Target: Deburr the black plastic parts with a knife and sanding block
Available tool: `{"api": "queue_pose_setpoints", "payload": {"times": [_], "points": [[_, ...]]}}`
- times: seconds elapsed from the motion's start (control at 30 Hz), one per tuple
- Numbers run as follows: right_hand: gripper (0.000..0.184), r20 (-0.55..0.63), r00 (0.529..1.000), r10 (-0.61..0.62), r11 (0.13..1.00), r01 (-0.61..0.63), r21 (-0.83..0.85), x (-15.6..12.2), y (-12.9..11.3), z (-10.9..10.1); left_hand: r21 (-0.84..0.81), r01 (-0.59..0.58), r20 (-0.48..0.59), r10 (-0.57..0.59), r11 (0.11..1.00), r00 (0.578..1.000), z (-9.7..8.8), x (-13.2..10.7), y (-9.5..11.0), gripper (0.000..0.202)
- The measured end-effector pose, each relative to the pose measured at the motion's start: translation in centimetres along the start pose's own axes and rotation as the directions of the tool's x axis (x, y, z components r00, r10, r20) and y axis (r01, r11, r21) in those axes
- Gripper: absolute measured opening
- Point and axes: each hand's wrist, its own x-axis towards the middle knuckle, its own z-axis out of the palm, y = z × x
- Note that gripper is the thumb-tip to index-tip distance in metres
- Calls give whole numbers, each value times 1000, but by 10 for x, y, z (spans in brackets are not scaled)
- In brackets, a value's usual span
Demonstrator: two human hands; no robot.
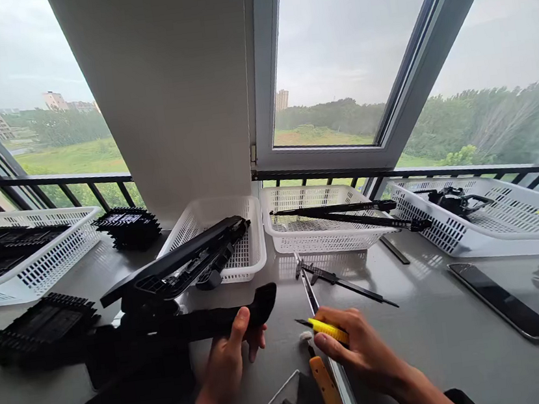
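My left hand [226, 363] is closed around a long black plastic part [200, 323], near its bent right end. In my right hand [368, 347] is a utility knife [332, 332] with a yellow handle, its dark blade pointing left toward the black part but apart from it. Below the knife lies an orange-handled tool [326, 388] beside a long metal strip [344, 389]. A dark caliper [343, 283] rests on the grey table [428, 340] just beyond my right hand.
White baskets line the window side: one with flat black parts [62, 273], one under large black trim pieces [232, 273], one with long black strips [324, 244], one with a black assembly [456, 248]. Stacked black parts [128, 227] stand left. A phone [508, 304] lies right.
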Motion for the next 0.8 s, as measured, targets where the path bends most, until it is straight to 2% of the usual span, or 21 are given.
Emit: {"api": "queue_pose_setpoints", "payload": {"times": [0.1, 0.17, 0.27, 0.37, 0.47, 0.63, 0.8], "points": [[58, 38, 999, 17, 1000, -16, -20, 3, -2, 4, -53, 33, 1, -33, 998, 999, 0, 3, -2, 73], [58, -2, 999, 48, 999, -48, -10, 5, -1, 5, -70, 45, 6, -45, 997, 999, 1, 4, -1, 75], [58, -44, 997, 62, 998, -62, -1, 8, 2, 4, -93, 68, 6, -68, 993, 998, 3, 3, 3, 72], [58, -11, 999, 46, 999, -46, -13, 8, 1, 5, -120, 64, 8, -64, 991, 998, 4, 1, 8, 69], [57, 0, 999, 50, 999, -50, -20, 7, -2, 5, -142, 90, 63, -82, 986, 995, 4, 2, 8, 66], [57, -18, 997, 70, 997, -71, -22, 5, -3, 4, -136, 154, 185, -127, 979, 974, 2, 5, -6, 67], [57, 27, 999, 46, 999, -46, -7, 5, -5, 6, -139, 96, 185, -69, 986, 980, 2, 8, -17, 66]]}}
